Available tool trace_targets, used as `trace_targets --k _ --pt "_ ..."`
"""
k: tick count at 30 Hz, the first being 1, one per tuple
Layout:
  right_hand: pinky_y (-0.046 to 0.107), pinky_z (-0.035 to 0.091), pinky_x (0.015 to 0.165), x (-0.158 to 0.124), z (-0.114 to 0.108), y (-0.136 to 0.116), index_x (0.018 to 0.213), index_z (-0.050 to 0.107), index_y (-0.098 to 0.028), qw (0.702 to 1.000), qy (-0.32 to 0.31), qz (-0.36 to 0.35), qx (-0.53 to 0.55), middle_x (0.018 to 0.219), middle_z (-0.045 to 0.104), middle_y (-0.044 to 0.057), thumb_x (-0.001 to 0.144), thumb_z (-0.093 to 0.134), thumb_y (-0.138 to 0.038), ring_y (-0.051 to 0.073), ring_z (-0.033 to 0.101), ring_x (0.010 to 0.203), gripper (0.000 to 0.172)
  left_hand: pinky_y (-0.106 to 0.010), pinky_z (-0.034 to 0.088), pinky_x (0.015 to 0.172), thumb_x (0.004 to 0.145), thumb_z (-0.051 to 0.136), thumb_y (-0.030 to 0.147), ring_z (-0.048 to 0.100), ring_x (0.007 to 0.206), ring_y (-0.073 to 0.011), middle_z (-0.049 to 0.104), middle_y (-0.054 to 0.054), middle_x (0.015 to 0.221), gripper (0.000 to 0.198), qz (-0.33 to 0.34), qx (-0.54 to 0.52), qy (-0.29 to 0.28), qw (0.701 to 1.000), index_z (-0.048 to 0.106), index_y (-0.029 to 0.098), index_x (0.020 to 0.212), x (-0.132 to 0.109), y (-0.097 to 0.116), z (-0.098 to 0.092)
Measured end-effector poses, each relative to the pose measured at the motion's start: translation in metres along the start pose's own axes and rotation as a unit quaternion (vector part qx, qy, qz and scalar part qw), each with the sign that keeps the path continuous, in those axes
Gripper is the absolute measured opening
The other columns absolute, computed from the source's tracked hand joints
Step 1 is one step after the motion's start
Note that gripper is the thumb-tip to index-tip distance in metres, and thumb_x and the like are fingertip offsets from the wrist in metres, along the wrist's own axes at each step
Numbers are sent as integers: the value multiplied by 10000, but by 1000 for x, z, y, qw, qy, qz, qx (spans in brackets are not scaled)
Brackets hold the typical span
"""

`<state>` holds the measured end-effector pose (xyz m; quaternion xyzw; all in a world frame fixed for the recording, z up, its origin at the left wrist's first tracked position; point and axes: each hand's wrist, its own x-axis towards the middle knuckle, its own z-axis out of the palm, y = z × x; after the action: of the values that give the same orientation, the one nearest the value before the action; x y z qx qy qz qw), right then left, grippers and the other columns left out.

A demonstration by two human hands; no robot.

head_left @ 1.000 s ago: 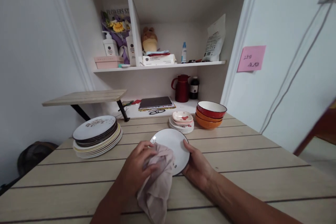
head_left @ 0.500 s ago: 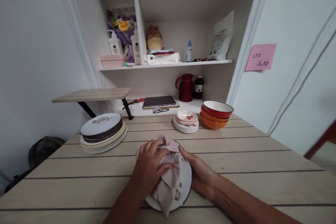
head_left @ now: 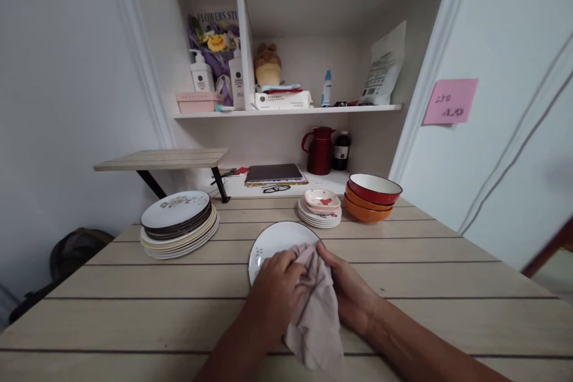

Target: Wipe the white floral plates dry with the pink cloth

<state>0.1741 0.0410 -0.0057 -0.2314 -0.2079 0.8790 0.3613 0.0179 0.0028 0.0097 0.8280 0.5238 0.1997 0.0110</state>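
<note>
A white plate (head_left: 280, 239) with a dark rim and a small floral print is in front of me, above the wooden table. My right hand (head_left: 351, 289) grips its right edge, thumb on the rim. Bunched in the fingers of my left hand (head_left: 280, 289) is a pale pink cloth (head_left: 316, 322), pressed on the plate's face. The cloth hangs down over the near part of the plate and hides it.
Stacked plates (head_left: 176, 224) stand at the left, near a small raised wooden shelf (head_left: 165, 159). Farther back are small dishes on saucers (head_left: 320, 209) and stacked red and orange bowls (head_left: 369, 200). Behind them lie glasses (head_left: 276, 189), a laptop (head_left: 274, 172) and a red jug (head_left: 319, 152).
My left hand has moved with the cloth toward the near right part of the plate. The plate's far left face now shows. The view has shifted slightly.
</note>
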Motion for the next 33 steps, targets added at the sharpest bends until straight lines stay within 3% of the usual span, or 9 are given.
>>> trace_targets --k 4,8,12,16,21,24,27,30,33 --pt "400 430 993 -2 5 4 1279 543 -121 999 -31 -18 -15 1127 701 116 881 531 -469 245 656 1015 529 -470 325 1057 788 664 192 413 1269 -266 474 -53 1387 481 -11 21 40 999 548 289 1245 2 -11 -3" --pt "403 421 1008 -1 5 4 1288 536 -106 1000 -6 -30 -7 1150 693 122 885 528 -454 255 648 1046 532 -505 320 1046 816 622 183 435 1256 -279 515 -63 1356 446 -86 94 70 989 560 299 1242 1 -24 -8" --pt "410 443 982 1 2 1 1259 555 -93 999 30 -41 10 1085 719 122 874 552 -438 252 673 976 517 -501 418 937 827 603 185 529 1148 -307 551 -101 1299 339 -128 115 31 985 615 238 1161 -1 -29 -12" --pt "419 446 977 2 -1 0 1255 558 -92 999 27 -43 15 1115 706 132 867 554 -458 258 673 964 534 -496 420 953 835 624 352 511 1175 -317 508 -139 1303 341 -130 64 80 986 624 201 1140 -2 -35 -13" --pt "429 437 984 1 1 0 1283 534 -88 999 15 -39 15 1169 680 141 872 541 -456 274 653 1014 552 -542 370 1025 751 615 610 406 1284 -348 414 -182 1374 666 -49 -31 180 982 532 177 1250 -5 -47 -14" --pt "408 468 929 2 -1 0 1255 552 -91 999 23 -41 16 1110 705 134 866 549 -466 259 666 961 540 -495 413 1018 705 691 571 470 1234 -318 490 -154 1319 710 19 -92 113 989 507 198 1281 -5 -46 -8" --pt "383 506 829 4 -5 0 1195 589 -97 999 17 -38 13 1036 728 119 865 552 -467 233 681 852 497 -455 442 1004 707 767 373 494 1208 -287 532 -114 1282 562 39 -86 48 994 572 220 1211 -5 -34 0" --pt "342 518 729 2 -4 1 1110 629 -95 999 14 -31 0 935 744 104 878 538 -461 195 674 717 442 -395 444 1013 791 677 158 502 1200 -223 546 -58 1297 431 85 -68 17 994 581 251 1201 -4 -17 3" --pt "321 517 730 -4 4 2 1057 651 -93 1000 12 -20 -21 877 749 98 875 554 -451 195 685 740 413 -413 420 1038 808 660 153 511 1189 -221 566 -35 1310 438 120 -34 10 992 568 250 1224 -1 -7 -1"
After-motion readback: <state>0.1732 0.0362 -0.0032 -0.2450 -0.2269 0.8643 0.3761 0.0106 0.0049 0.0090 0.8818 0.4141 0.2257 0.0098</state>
